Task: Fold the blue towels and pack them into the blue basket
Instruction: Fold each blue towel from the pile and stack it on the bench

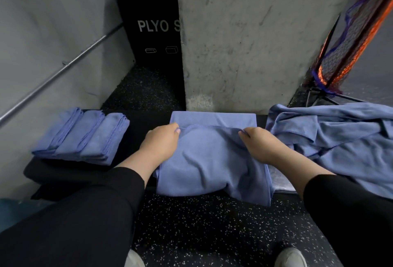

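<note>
Blue towel (212,160) hem pinched, left hand (161,141), right hand (258,141)

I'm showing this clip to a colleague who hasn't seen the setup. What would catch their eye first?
Probably the two hands, left hand and right hand, each pinching the hemmed edge of a blue towel spread in the centre. Next, the folded stack at left and the loose heap at right. Behind, a black box reading "PLYO" stands beside a concrete pillar.
</note>
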The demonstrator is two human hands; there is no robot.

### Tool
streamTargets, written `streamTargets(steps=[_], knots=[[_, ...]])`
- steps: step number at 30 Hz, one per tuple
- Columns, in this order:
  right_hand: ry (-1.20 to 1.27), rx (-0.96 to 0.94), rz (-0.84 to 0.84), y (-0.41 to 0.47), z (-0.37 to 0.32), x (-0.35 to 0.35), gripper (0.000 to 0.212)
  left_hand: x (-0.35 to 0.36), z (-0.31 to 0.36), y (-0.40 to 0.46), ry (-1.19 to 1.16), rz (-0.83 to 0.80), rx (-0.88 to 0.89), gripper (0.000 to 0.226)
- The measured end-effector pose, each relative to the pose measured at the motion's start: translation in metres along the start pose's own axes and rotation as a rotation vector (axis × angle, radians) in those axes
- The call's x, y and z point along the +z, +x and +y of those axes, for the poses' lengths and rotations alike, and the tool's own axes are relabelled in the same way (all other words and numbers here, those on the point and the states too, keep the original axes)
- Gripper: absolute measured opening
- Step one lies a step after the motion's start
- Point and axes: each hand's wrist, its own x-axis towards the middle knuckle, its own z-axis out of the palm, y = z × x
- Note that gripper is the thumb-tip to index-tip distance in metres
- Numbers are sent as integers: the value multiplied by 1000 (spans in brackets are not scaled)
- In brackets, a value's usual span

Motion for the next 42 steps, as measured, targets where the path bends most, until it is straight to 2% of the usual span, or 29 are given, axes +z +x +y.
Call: streamTargets(steps=[11,15,17,19,21,23,26,28,33,36,42], knots=[[-144,-84,-330,-51,-13,-24,41,-31,-18,-65,19,-246,105,35],[-101,-117,-412,-58,-8,-32,42,-30,-25,-76,-136,-299,100,36],[53,-125,-419,-61,-6,-41,43,-36,-26,-78,-415,-312,85,36],[407,-104,-383,-60,-5,-47,47,-48,-23,-75,-700,-238,43,40],[765,-55,-286,-50,-4,-52,54,-55,-19,-64,-870,-70,-9,41],[887,9,-86,-33,-5,-52,61,-54,-19,-47,-872,114,-50,33],[578,75,229,-9,-9,-45,52,-42,-19,-26,-642,220,-104,31],[448,87,267,-1,-9,-34,45,-35,-13,-19,-531,222,-81,29],[213,70,79,9,-3,-2,44,-10,-11,-6,-286,101,-7,31],[100,40,35,8,-3,3,40,-4,-11,-7,-119,6,39,36],[-102,-61,-149,-3,-3,-2,37,-16,-17,-17,-8,-111,-4,36]])
